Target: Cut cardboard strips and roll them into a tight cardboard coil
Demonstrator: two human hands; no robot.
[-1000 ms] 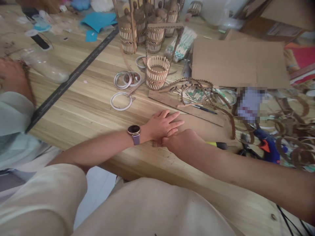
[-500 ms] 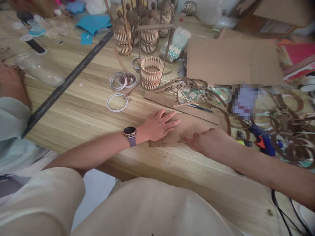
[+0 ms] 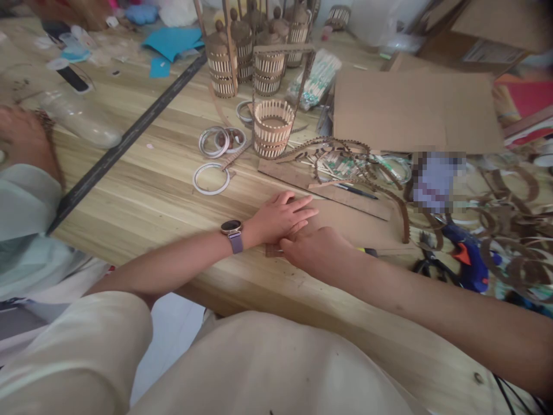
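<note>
My left hand, with a watch on its wrist, lies flat with fingers apart on a brown cardboard sheet. Close beside it, my right hand is closed at the sheet's near left part. The yellow-and-black end of what looks like a utility knife sticks out behind that hand; its blade is hidden. Under both hands, at the sheet's left end, a ridged strip of cardboard shows. A narrow cardboard strip and a dark pen lie just beyond the sheet.
A small stick basket stands beyond my hands, with several lidded stick lanterns behind. Tape rolls lie to the left. On the right are a blue glue gun, scissors and curled cardboard strips. Another person's hand is at far left.
My right hand has slid left along the sheet's near edge, right up to my left hand, and the yellow-and-black tool moved with it. My left hand stays pressed on the cardboard. The view shifted slightly.
</note>
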